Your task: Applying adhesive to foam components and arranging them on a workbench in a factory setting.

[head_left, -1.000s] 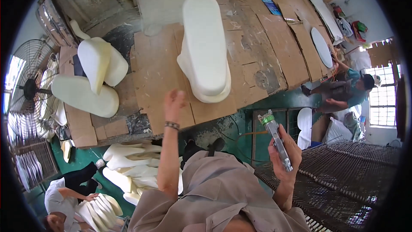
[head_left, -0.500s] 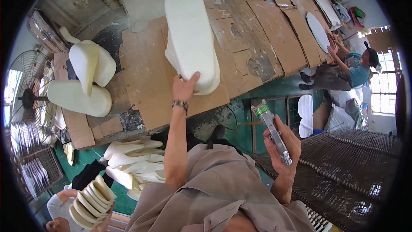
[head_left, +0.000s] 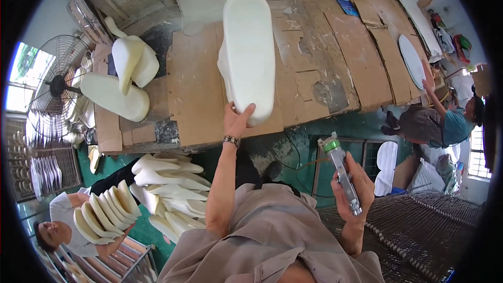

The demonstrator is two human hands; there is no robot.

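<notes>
A long cream foam cushion (head_left: pixel 249 52) lies on the cardboard-covered workbench (head_left: pixel 196 84). My left hand (head_left: pixel 237 119) grips its near end, thumb up against the rounded edge; a beaded bracelet sits on that wrist. My right hand (head_left: pixel 356 188) is lower right, off the bench, closed around a grey spray gun (head_left: pixel 341 172) with a green cap that points up and away from me.
More cream foam pieces (head_left: pixel 118 81) lie at the bench's left end beside a standing fan (head_left: pixel 55 86). A pile of foam shapes (head_left: pixel 167 188) sits on the green floor. A person at lower left carries stacked foam (head_left: pixel 102 212). Another person (head_left: pixel 437 120) leans over the bench's right end. A wire rack (head_left: pixel 424 230) stands at lower right.
My left hand has reached forward and taken hold of the cushion's near end. The view has shifted, and the person with the stacked foam has come further into view at lower left.
</notes>
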